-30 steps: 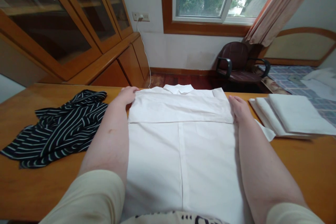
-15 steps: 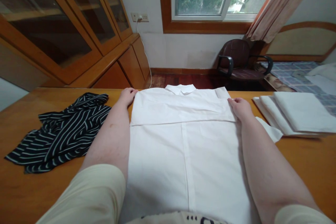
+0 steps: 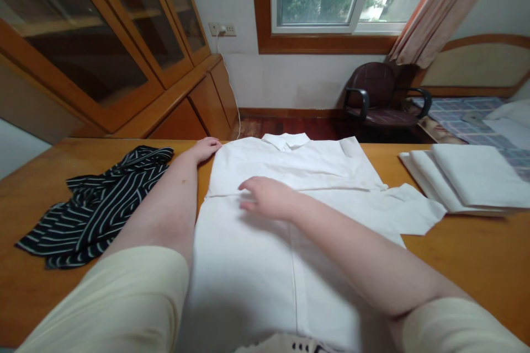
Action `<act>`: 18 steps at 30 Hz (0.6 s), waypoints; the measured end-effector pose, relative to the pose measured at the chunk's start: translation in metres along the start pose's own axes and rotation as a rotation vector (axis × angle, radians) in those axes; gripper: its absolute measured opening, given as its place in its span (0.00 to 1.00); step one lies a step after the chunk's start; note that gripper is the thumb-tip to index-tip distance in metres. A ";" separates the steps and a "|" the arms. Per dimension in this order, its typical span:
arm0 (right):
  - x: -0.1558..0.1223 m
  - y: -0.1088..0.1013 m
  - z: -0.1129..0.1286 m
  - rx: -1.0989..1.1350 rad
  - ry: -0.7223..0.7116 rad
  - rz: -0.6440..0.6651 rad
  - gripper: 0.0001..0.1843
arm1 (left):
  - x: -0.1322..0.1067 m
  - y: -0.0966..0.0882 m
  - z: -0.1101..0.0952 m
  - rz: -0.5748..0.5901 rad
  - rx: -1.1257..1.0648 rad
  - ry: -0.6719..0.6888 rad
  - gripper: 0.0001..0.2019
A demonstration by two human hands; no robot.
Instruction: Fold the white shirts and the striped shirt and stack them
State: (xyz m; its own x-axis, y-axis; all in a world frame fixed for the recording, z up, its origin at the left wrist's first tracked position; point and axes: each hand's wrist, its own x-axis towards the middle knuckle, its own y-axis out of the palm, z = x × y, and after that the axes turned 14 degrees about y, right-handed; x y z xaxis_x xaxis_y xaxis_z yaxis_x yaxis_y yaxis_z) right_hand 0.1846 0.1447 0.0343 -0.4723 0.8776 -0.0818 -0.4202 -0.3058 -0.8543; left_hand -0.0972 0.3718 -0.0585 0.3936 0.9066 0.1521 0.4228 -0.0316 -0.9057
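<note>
White shirt [image 3: 248,265] lies spread on bench [image 3: 476,259], long axis running from collar [image 3: 285,141] at far edge toward bottom of my view. Right hand [image 3: 267,197] sits over shirt's left half, cloth directly beneath; it's nearer shirt's middle than left hand [image 3: 207,149], at far left shoulder. Right grip released, fingers parted; contact I can't judge. Left grip: can't tell whether pinching. Right forearm [image 3: 364,256] hides part of centre strip [image 3: 301,298]; near hem out of sight.

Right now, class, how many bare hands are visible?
2: left hand by the white collared cloth shirt, at its far left corner; right hand over its middle.
</note>
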 end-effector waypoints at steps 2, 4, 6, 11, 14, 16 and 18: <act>0.019 0.042 0.029 -0.110 -0.119 -0.012 0.28 | -0.001 0.000 -0.001 -0.008 0.025 0.009 0.15; 0.032 0.079 0.043 -0.146 -0.192 -0.048 0.38 | -0.002 0.002 -0.002 -0.020 0.050 0.006 0.15; 0.039 0.106 0.047 -0.174 -0.252 0.009 0.41 | -0.001 0.002 -0.002 -0.022 0.066 0.003 0.16; 0.042 0.127 0.043 -0.225 -0.322 0.102 0.44 | 0.004 0.002 -0.002 -0.002 0.079 -0.013 0.16; 0.041 0.125 0.043 -0.241 -0.358 0.105 0.46 | 0.008 -0.001 -0.003 0.007 0.083 -0.034 0.15; 0.040 0.125 0.042 -0.246 -0.373 0.111 0.47 | 0.010 -0.004 -0.004 0.020 0.084 -0.043 0.14; 0.041 0.125 0.041 -0.237 -0.376 0.108 0.47 | 0.012 -0.007 -0.006 0.037 0.089 -0.051 0.13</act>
State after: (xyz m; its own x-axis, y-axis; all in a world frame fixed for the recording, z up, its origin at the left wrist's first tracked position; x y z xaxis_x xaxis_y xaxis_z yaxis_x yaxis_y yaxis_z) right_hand 0.0811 0.1270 -0.0548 -0.7703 0.6373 -0.0220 -0.1851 -0.2566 -0.9486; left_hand -0.0905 0.3804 -0.0475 0.3648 0.9258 0.0993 0.3336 -0.0304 -0.9422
